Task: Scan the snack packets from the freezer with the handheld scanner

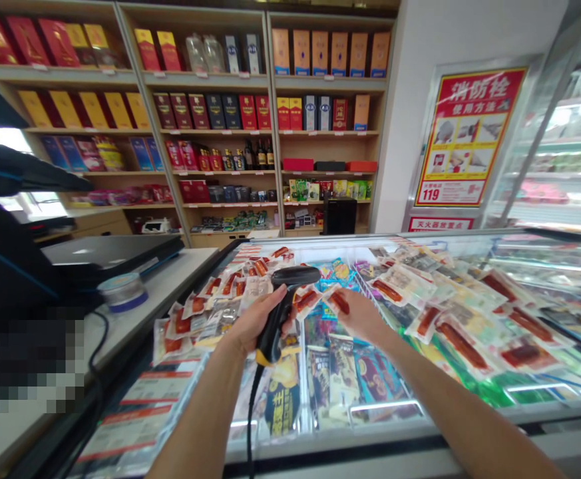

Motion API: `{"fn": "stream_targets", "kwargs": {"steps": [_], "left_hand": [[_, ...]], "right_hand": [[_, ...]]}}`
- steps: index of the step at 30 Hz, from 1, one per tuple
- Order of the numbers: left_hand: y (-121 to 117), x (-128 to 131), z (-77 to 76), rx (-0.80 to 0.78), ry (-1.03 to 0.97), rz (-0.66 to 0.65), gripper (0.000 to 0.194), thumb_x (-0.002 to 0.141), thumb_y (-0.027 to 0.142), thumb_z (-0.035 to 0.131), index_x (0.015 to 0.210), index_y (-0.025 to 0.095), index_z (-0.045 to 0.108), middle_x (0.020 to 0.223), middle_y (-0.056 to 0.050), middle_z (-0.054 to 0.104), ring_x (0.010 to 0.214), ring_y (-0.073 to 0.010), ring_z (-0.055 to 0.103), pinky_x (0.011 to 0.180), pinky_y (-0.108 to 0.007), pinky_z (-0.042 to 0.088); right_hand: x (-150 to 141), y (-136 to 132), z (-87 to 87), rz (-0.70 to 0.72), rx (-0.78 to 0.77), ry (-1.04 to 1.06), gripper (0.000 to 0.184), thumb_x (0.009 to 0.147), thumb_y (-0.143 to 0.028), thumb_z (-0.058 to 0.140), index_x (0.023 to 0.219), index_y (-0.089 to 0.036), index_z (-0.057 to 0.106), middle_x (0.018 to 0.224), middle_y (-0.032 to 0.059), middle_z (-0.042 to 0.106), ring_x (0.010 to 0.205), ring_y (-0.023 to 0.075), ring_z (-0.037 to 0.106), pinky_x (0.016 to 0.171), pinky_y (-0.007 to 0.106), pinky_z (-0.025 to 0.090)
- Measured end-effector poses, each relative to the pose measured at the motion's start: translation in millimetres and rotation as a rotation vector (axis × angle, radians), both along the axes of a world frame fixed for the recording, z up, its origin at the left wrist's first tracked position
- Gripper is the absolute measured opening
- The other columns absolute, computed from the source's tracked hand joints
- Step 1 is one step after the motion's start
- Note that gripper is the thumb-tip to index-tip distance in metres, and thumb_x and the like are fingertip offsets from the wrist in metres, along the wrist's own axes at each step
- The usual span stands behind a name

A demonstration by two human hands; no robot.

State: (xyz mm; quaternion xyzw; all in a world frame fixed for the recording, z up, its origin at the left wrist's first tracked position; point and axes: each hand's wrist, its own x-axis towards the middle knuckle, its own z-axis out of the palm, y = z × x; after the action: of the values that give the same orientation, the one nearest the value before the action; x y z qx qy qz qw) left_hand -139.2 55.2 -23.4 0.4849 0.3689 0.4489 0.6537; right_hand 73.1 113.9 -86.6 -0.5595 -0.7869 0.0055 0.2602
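Glass-topped freezer (370,459) before you, sealed packets spread along both sides.
The larger spread (464,342) lies to your right, the smaller spread (227,286) to your left; over the middle, your left hand (255,319) has its grip wrapped around the handle of a black scanner (274,329), its cord (251,412) hanging down, while your right hand (365,316) pinches a small reddish-brown packet (339,301) near the scanner's head; another packet (307,299) sits between, and whether your left fingers hold it, I cannot tell.
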Motion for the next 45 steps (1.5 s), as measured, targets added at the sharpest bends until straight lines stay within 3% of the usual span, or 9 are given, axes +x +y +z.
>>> {"fn": "stream_targets", "kwargs": {"steps": [4, 12, 17, 25, 29, 35, 41, 43, 45], "left_hand": [[-5, 7, 2.1, 0.019, -0.002, -0.013, 0.033, 0.071, 0.046, 0.046, 0.068, 0.013, 0.049, 0.056, -0.001, 0.052, 0.04, -0.0066, 0.045, 0.037, -0.018, 0.034], [-7, 18, -2.5, 0.047, 0.033, -0.101, 0.033, 0.072, 0.043, 0.046, 0.081, 0.012, 0.053, 0.052, 0.0, 0.051, 0.038, -0.0066, 0.044, 0.038, -0.019, 0.033], [-5, 19, -0.3, 0.057, 0.054, -0.1, 0.035, 0.073, 0.044, 0.044, 0.085, 0.012, 0.053, 0.052, 0.0, 0.05, 0.038, -0.0071, 0.044, 0.037, -0.019, 0.031], [-5, 22, -2.0, 0.063, 0.067, -0.114, 0.031, 0.071, 0.044, 0.047, 0.068, 0.013, 0.05, 0.048, 0.0, 0.049, 0.039, -0.0075, 0.045, 0.038, -0.019, 0.032], [-3, 19, -4.0, 0.047, 0.038, -0.092, 0.031, 0.07, 0.044, 0.048, 0.068, 0.013, 0.05, 0.053, 0.0, 0.05, 0.04, -0.0068, 0.045, 0.038, -0.018, 0.033], [1, 0, -0.3, 0.036, 0.031, 0.054, 0.032, 0.07, 0.046, 0.047, 0.071, 0.013, 0.049, 0.056, 0.0, 0.052, 0.04, -0.0066, 0.045, 0.037, -0.018, 0.034], [-3, -8, 5.7, 0.024, 0.064, 0.121, 0.033, 0.068, 0.046, 0.049, 0.071, 0.013, 0.048, 0.054, 0.0, 0.051, 0.039, -0.0069, 0.045, 0.037, -0.019, 0.034], [-3, -10, 5.4, 0.014, 0.06, 0.112, 0.033, 0.067, 0.046, 0.05, 0.072, 0.014, 0.048, 0.055, 0.0, 0.051, 0.04, -0.0075, 0.046, 0.037, -0.019, 0.034], [-1, -12, 4.7, 0.015, 0.048, 0.098, 0.033, 0.067, 0.046, 0.051, 0.073, 0.014, 0.047, 0.056, 0.0, 0.052, 0.041, -0.008, 0.047, 0.038, -0.019, 0.035]], "right_hand": [[38, 31, 3.0, -0.22, 0.257, 0.215, 0.041, 0.071, -0.026, 0.041, 0.11, -0.015, 0.043, 0.102, 0.0084, 0.054, 0.094, 0.0183, 0.048, 0.08, 0.029, 0.035], [43, 41, -8.1, -0.151, 0.358, 0.288, 0.043, 0.069, -0.025, 0.043, 0.11, -0.013, 0.043, 0.103, 0.0092, 0.053, 0.095, 0.0193, 0.045, 0.084, 0.032, 0.034], [38, 38, -4.8, -0.118, 0.357, 0.313, 0.042, 0.07, -0.026, 0.043, 0.11, -0.012, 0.043, 0.101, 0.0097, 0.053, 0.095, 0.0189, 0.046, 0.083, 0.032, 0.035], [30, 32, -0.6, -0.129, 0.346, 0.3, 0.04, 0.073, -0.029, 0.04, 0.11, -0.014, 0.043, 0.096, 0.0084, 0.054, 0.088, 0.0182, 0.048, 0.08, 0.031, 0.036], [31, 33, -1.2, -0.141, 0.336, 0.267, 0.04, 0.073, -0.03, 0.039, 0.111, -0.014, 0.043, 0.096, 0.0087, 0.053, 0.089, 0.0189, 0.048, 0.08, 0.032, 0.036], [53, 42, -7.0, -0.337, 0.216, 0.065, 0.04, 0.073, -0.028, 0.042, 0.112, -0.017, 0.043, 0.092, 0.0087, 0.051, 0.082, 0.019, 0.049, 0.071, 0.03, 0.037], [86, 48, -9.0, -0.609, 0.205, -0.167, 0.023, 0.073, -0.025, 0.045, 0.089, -0.017, 0.059, 0.095, 0.0145, 0.05, 0.094, 0.0282, 0.041, 0.074, 0.042, 0.031], [82, 45, -2.8, -0.654, 0.244, -0.146, 0.025, 0.074, -0.026, 0.044, 0.093, -0.017, 0.058, 0.103, 0.0158, 0.047, 0.098, 0.0294, 0.039, 0.075, 0.043, 0.029], [65, 38, 5.5, -0.607, 0.277, -0.121, 0.031, 0.074, -0.028, 0.044, 0.102, -0.019, 0.054, 0.109, 0.015, 0.044, 0.099, 0.0289, 0.039, 0.076, 0.043, 0.029]]}}
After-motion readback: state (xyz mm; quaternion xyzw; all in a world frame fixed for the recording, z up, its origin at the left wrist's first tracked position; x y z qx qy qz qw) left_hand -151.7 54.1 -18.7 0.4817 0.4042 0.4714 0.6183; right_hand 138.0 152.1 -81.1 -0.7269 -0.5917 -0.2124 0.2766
